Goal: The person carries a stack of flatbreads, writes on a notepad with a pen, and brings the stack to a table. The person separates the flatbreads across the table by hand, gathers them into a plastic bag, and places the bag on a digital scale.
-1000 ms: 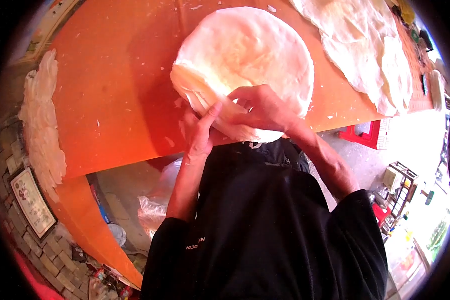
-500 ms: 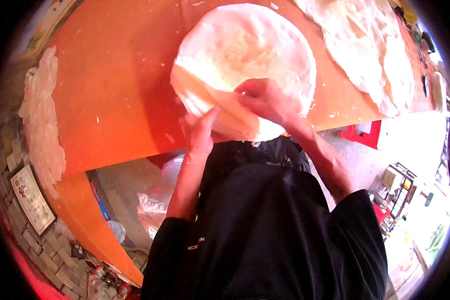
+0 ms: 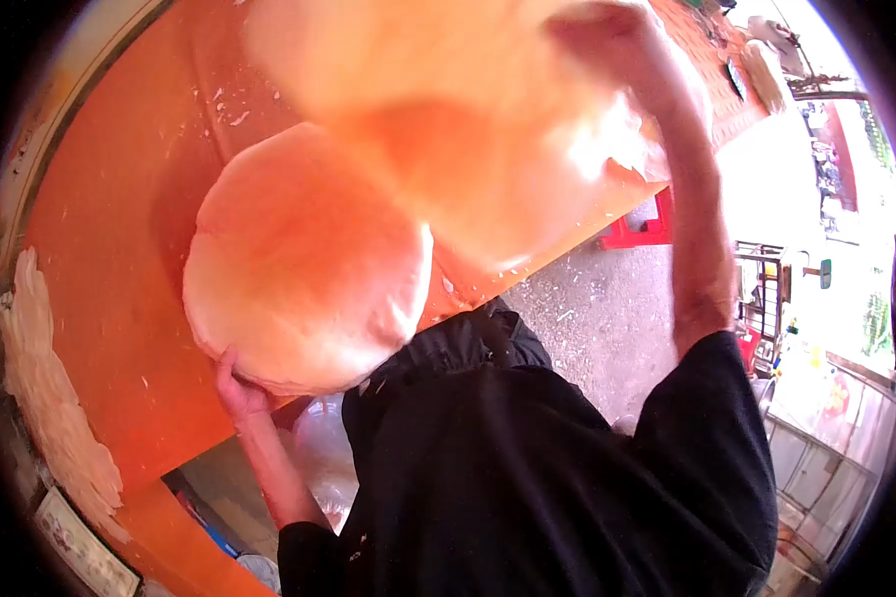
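The orange table (image 3: pixel 110 298) spreads widest before me; my black shirt (image 3: pixel 548 478) fills the space just below its near edge; over the table hangs a broad, thin, pale sheet (image 3: pixel 448 129), blurred and spread out, running from my right hand down towards the round pale stack (image 3: pixel 299 279); that stack lies flat at the table's near edge, just left of my body, its upper side edge close beside the sheet; along the table's left end lies a ragged pale strip (image 3: pixel 55 398). Beyond the near edge, a red crate (image 3: pixel 639 234) stands on the floor to the right; a clear bag (image 3: pixel 324 448) sits below the stack. My right hand (image 3: pixel 607 40) is bent closed on the sheet, its fingertips blurred; my left hand (image 3: pixel 241 390) has its thumb against the stack's lower left rim; its other fingers are partly hidden, so I cannot tell how tightly it is closed.
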Tool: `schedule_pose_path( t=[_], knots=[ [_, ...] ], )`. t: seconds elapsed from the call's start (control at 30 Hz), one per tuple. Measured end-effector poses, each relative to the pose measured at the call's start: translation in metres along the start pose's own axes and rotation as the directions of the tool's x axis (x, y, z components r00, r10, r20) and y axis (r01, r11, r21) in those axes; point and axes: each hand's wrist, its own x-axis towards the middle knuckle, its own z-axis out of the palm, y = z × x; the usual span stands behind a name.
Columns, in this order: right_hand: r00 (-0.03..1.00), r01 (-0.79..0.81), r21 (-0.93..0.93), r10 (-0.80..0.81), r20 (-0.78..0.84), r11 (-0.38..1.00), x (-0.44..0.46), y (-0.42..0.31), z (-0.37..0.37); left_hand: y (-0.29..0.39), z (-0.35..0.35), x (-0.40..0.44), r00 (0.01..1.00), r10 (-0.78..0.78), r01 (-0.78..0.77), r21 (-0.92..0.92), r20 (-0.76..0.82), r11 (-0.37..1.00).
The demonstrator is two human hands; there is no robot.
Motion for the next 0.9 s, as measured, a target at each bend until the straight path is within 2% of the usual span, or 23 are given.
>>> schedule_pose_path(
  t=[0.03,0.07,0.1,0.13,0.17,0.2,0.23,0.27,0.33,0.37,0.4,0.43,0.5,0.53,0.57,0.6,0.67,0.73,0.77,0.8,0.83,0.87,0.9],
  knots=[
    [0.993,0.119,-0.018,-0.119,0.028,0.993,0.016,0.025,-0.033,0.001,0.000,0.000,0.997,-0.030,0.027,-0.043,-0.064,0.999],
    [0.970,0.237,-0.029,-0.235,0.056,0.971,0.033,0.050,-0.066,-0.002,-0.003,0.000,0.998,-0.033,0.030,-0.042,-0.059,0.999],
    [0.994,-0.048,-0.079,0.040,-0.097,0.996,0.028,0.020,-0.083,-0.008,-0.008,0.000,0.999,-0.010,0.009,-0.032,-0.037,0.999],
    [0.958,0.238,-0.565,-0.286,0.002,0.791,0.035,0.014,-0.101,-0.011,-0.012,-0.001,1.000,0.011,-0.012,-0.022,-0.015,1.000],
    [0.924,0.299,-0.809,-0.364,0.115,0.506,0.033,0.009,-0.107,-0.012,-0.013,-0.004,0.997,0.054,-0.054,0.005,0.048,0.999],
    [0.886,0.327,-0.933,-0.392,0.248,0.149,0.030,0.006,-0.110,-0.013,-0.021,-0.003,0.997,0.053,-0.053,0.003,0.049,0.999],
    [0.886,0.327,-0.933,-0.391,0.249,0.147,0.025,0.020,-0.103,-0.016,-0.033,0.002,0.994,0.081,-0.086,0.062,0.079,0.994],
    [0.856,0.490,-0.573,-0.486,0.175,0.656,0.014,0.045,-0.087,-0.017,-0.040,0.004,0.988,0.108,-0.121,0.119,0.109,0.986],
    [0.934,0.341,-0.386,-0.356,0.034,0.857,-0.020,0.052,-0.056,-0.006,-0.024,-0.008,0.982,0.092,-0.112,0.121,0.163,0.986],
    [0.923,0.376,-0.790,-0.268,0.275,0.484,-0.021,0.064,-0.034,-0.002,-0.018,-0.016,0.973,0.074,-0.104,0.131,0.217,0.986],
    [0.916,0.390,-0.751,-0.138,0.377,0.533,-0.029,0.091,-0.005,-0.002,-0.017,-0.019,0.974,0.074,-0.103,0.130,0.214,0.986],
    [0.931,0.268,-0.798,0.068,0.359,0.540,-0.051,0.064,0.031,-0.002,-0.015,-0.019,0.970,0.085,-0.109,0.093,0.227,0.990],
    [0.914,0.208,-0.509,0.020,0.406,0.835,-0.092,0.081,0.090,-0.003,-0.009,-0.022,0.972,0.128,-0.141,0.056,0.198,0.988],
    [0.750,0.271,-0.237,-0.050,0.660,0.933,-0.096,0.081,0.110,-0.004,0.000,-0.025,0.966,0.159,-0.175,0.061,0.201,0.983],
    [0.773,0.279,-0.191,-0.102,0.626,0.941,-0.112,0.058,0.133,-0.002,0.009,-0.028,0.961,0.156,-0.180,0.091,0.228,0.979],
    [0.828,0.210,-0.073,-0.138,0.543,0.975,-0.122,0.024,0.138,0.002,0.017,-0.032,0.956,0.146,-0.182,0.125,0.255,0.975],
    [0.874,0.060,0.064,-0.084,0.478,0.996,-0.131,0.007,0.147,0.011,0.014,-0.033,0.958,0.131,-0.179,0.176,0.254,0.968],
    [0.923,-0.118,-0.005,0.111,0.369,0.993,-0.134,0.021,0.139,0.016,-0.003,-0.028,0.976,0.126,-0.187,0.399,0.175,0.898],
    [0.954,-0.115,-0.056,0.126,0.271,0.992,-0.134,0.057,0.141,0.023,0.001,-0.035,0.996,0.052,-0.076,0.364,0.076,0.928],
    [0.992,0.002,-0.183,0.020,0.122,0.983,-0.132,0.080,0.132,0.025,-0.008,-0.037,0.996,0.044,-0.071,0.367,0.082,0.927],
    [0.974,-0.214,-0.228,0.224,0.017,0.950,-0.135,0.101,0.118,0.026,-0.020,-0.037,0.972,0.235,-0.180,0.585,-0.020,0.791],
    [0.959,-0.282,-0.225,0.277,-0.054,0.932,-0.136,0.120,0.102,0.027,-0.029,-0.035,0.896,0.438,-0.233,0.770,-0.067,0.594],
    [0.904,-0.426,-0.121,0.417,-0.094,0.896,-0.141,0.162,0.092,0.035,-0.029,-0.037,0.876,0.480,-0.271,0.769,-0.053,0.579]
  ],
)
